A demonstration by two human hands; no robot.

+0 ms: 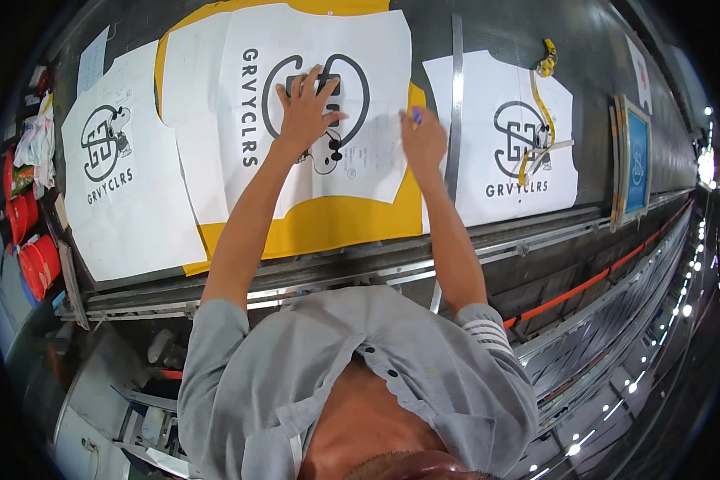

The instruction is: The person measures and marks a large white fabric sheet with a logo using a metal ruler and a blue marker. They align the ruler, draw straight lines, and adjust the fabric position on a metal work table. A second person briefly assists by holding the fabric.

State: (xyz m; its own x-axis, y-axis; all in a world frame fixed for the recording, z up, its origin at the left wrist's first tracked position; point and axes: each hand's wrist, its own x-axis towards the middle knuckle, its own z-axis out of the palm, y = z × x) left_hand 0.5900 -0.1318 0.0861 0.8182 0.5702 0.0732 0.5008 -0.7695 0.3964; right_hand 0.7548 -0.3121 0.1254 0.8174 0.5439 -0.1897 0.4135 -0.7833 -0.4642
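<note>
My left hand (pixel 306 112) lies flat with fingers spread on a large white paper shirt pattern (pixel 380 72), over its printed emblem and part of a cartoon dog. Under the paper lies yellow fabric (pixel 328 224), which shows along its edges. At the paper's right edge, my right hand (pixel 426 146) is closed around what looks like a blue pen (pixel 416 118), mostly hidden by the fingers. Just right of that hand, a long metal ruler (pixel 456 88) lies across the table.
A smaller printed sheet (pixel 144 216) lies to the left. Another sheet (pixel 488 104) on the right bears scissors (pixel 554 149) and a yellow tape measure (pixel 546 64). A blue printing screen frame (pixel 637 160) stands at the far right. Metal rails (pixel 536 238) run along the table's near edge.
</note>
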